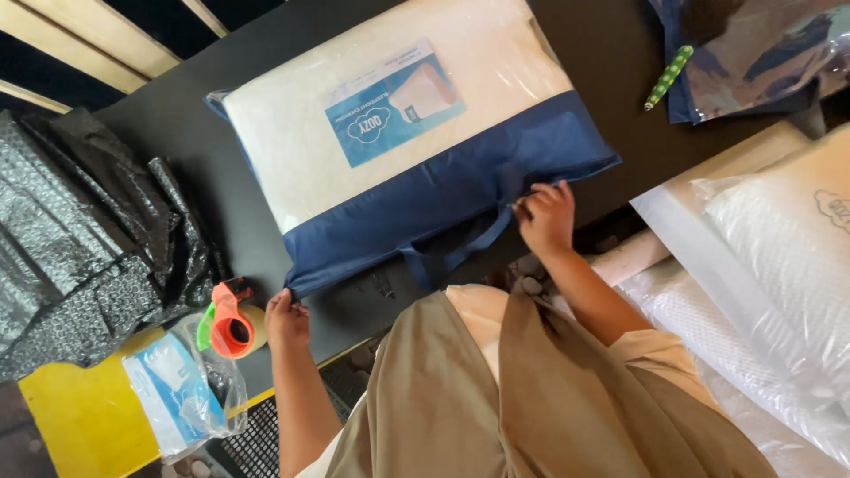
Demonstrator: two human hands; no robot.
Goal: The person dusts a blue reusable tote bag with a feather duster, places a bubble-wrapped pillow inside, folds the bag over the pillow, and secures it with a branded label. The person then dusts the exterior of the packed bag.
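hidden: left hand [286,320] fingertips tucked under bag [416,142] corner, grip unclear | right hand [546,218] curled, pinching blue hem by handle [460,250] | bag flat on black table [611,53], just ahead of both hands | tape dispenser [230,326] beside left hand

Navy-and-cream pillow bag [407,150], orange tape dispenser [232,326]

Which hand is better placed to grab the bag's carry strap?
Probably right: the right hand is at the pillow bag's blue edge beside the carry strap; the left hand pinches the far corner.
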